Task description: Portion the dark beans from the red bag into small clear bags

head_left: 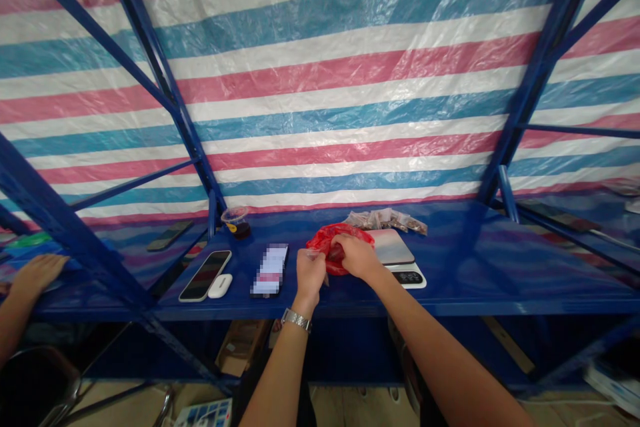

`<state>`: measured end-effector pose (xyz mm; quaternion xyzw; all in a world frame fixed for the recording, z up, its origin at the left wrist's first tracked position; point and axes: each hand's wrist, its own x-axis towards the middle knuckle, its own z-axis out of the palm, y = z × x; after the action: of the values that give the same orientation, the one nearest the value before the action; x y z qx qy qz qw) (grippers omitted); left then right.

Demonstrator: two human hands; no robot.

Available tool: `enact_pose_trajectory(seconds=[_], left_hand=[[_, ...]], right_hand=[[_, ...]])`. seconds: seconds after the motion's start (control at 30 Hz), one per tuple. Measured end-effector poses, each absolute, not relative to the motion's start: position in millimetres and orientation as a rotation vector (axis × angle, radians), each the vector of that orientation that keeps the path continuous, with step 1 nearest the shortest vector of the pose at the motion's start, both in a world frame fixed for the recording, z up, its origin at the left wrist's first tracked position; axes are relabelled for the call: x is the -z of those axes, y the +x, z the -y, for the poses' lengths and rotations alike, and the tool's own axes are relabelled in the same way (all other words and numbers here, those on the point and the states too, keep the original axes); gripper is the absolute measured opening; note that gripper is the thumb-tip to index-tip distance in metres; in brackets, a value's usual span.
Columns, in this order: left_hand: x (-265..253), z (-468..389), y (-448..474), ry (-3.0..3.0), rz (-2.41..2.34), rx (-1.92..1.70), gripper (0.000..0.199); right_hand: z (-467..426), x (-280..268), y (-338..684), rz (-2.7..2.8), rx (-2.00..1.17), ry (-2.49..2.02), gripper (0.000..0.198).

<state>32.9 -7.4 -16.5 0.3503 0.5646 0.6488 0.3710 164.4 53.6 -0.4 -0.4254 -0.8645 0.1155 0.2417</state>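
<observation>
A crumpled red plastic bag (316, 240) lies open on the blue shelf in front of me. My right hand (356, 256) reaches into its mouth with bent fingers; the bag and the hand itself hide the fingertips. Just left of the bag, my left hand (310, 275) is closed on what looks like a small clear plastic bag (313, 254), whose top sticks out above the fingers. To the right is a kitchen scale (395, 248) with a metal plate and a dark display, partly behind my right hand. Several small clear packets (387, 219) with brownish contents lie behind the red bag.
Left on the blue shelf (475, 280) are a phone with a lit screen (270, 271), a dark phone (206, 276), a white earbud case (220, 286) and a plastic cup with dark liquid (237, 223). Blue metal posts (167, 80) frame the shelf. Another person's hand (40, 273) is at far left.
</observation>
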Motion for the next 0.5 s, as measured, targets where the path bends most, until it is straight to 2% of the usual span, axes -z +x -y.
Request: enact_pose_trajectory(seconds=[0.27,0.5], left_hand=[[18,-1,35,0.803,-1.368,-1.766,0.007],[17,-4,38,0.786,-1.313,-1.757,0.007]], right_hand=[[-54,2,164,2.365,-0.392,-1.143,0.043],[-49,1,163,2.341,-0.278,-1.205,0.039]])
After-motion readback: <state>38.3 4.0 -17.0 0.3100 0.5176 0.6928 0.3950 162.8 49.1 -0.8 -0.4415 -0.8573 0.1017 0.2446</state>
